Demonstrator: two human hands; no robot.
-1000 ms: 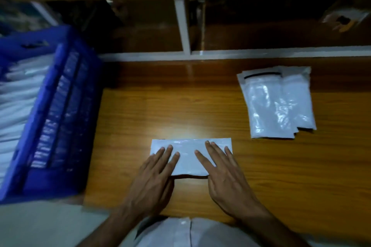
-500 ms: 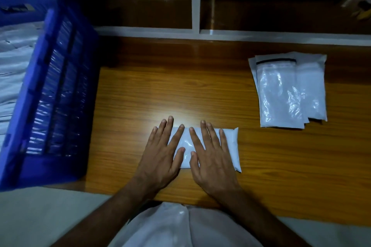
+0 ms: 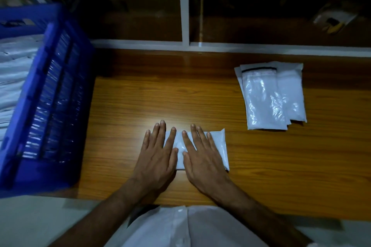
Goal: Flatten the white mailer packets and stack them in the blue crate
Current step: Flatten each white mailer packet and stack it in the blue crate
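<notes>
1. Both palms lie flat on one white packet [image 3: 217, 147] near the front edge of the wooden table [image 3: 281, 166]; the left hand [image 3: 158, 156] covers its left part, the right hand [image 3: 202, 158] its middle, and only the right end shows clear of the fingers.
2. Neither hand grasps anything; the fingers are spread wide and pressed down, thumbs nearly meeting over the packet.
3. The step in hand looks like the flattening; to do it well, press from the middle and slide the palms apart toward the two ends, so trapped air leaves at the edges and does not bunch under the hands.
4. The right end seems a little puffed and its corner lifted; that end likely needs a final stroke of the right hand; keep the left hand down meanwhile, since the glossy plastic could skid on the smooth wood.
5. The blue crate [image 3: 50, 90] stands at the left, well apart from the packet, with white packets [image 3: 14, 70] already layered inside; lifting by both short ends should keep the packet flat for the move, laid in line with that stack.
6. A pile of loose packets [image 3: 273, 96] waits at the right rear of the table, so the task is judged partway done.
</notes>
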